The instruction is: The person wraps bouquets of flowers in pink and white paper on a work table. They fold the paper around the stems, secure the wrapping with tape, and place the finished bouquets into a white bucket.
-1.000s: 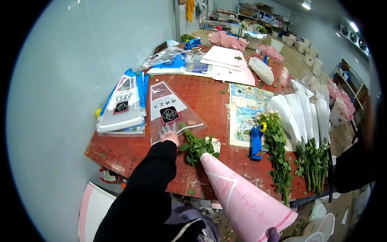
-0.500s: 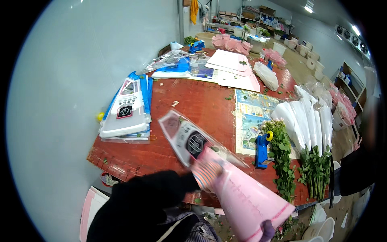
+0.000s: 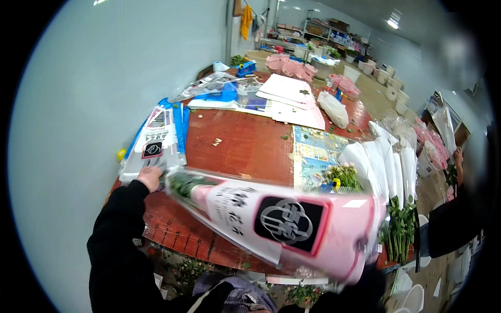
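A bouquet wrapped in pink paper inside a printed clear sleeve lies slantwise across the near side of the table, above its surface. Green leaves show at its narrow left end. My right hand grips its wide right end; the bouquet and plastic partly hide the fingers. My left hand rests at the lower edge of a stack of printed clear sleeves, its grey-covered fingers spread over it and slightly blurred. The bouquet's narrow end is right beside that hand.
White-wrapped bunches with green stems lie along the right edge. A blue tape dispenser is partly covered by the bouquet, near pink blooms. Paper sheets lie farther back. Another person's arm is at the right.
My left hand has let go of the bouquet and moved left to the sleeve stack. The bouquet has swung flatter and higher, and the clear printed sleeve now encloses it.
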Action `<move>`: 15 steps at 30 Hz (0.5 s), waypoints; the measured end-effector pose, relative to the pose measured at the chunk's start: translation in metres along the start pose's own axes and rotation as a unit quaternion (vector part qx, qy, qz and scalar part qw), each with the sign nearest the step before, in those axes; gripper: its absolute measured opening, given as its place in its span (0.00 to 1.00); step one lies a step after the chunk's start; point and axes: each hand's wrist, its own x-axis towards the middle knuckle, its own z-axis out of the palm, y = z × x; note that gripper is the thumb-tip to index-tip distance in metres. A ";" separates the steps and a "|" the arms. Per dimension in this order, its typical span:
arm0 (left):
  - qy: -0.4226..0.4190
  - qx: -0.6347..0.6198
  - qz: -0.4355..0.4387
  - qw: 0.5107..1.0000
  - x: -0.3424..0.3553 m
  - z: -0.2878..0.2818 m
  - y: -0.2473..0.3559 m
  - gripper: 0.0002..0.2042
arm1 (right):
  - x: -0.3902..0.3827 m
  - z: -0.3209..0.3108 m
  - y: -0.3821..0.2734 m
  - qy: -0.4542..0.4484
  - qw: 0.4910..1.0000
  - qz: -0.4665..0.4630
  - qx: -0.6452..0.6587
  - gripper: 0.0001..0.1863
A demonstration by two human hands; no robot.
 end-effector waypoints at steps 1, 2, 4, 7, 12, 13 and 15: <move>0.017 -0.079 0.001 0.997 -0.023 0.015 -0.015 0.18 | 0.031 0.002 -0.002 0.025 0.999 -0.027 0.008 0.13; 0.036 -0.167 0.007 0.985 -0.050 0.042 -0.029 0.14 | 0.063 0.003 -0.011 0.065 0.996 -0.055 0.000 0.13; 0.066 -0.406 -0.068 0.909 -0.093 0.140 -0.034 0.13 | 0.096 0.005 -0.034 0.184 0.974 -0.106 -0.079 0.13; -0.031 -0.520 -0.019 0.854 -0.126 0.112 0.088 0.16 | 0.036 0.083 0.045 -0.008 0.996 -0.020 0.088 0.13; -0.198 -0.386 -0.164 0.886 -0.134 0.139 0.289 0.27 | -0.101 0.247 0.145 -0.268 0.904 0.309 0.126 0.18; -0.181 -0.448 -0.144 0.863 -0.146 0.131 0.300 0.29 | -0.107 0.251 0.154 -0.218 0.916 0.323 0.096 0.17; -0.176 -0.577 -0.079 0.794 -0.170 0.104 0.295 0.32 | -0.122 0.249 0.168 -0.100 0.911 0.322 0.237 0.14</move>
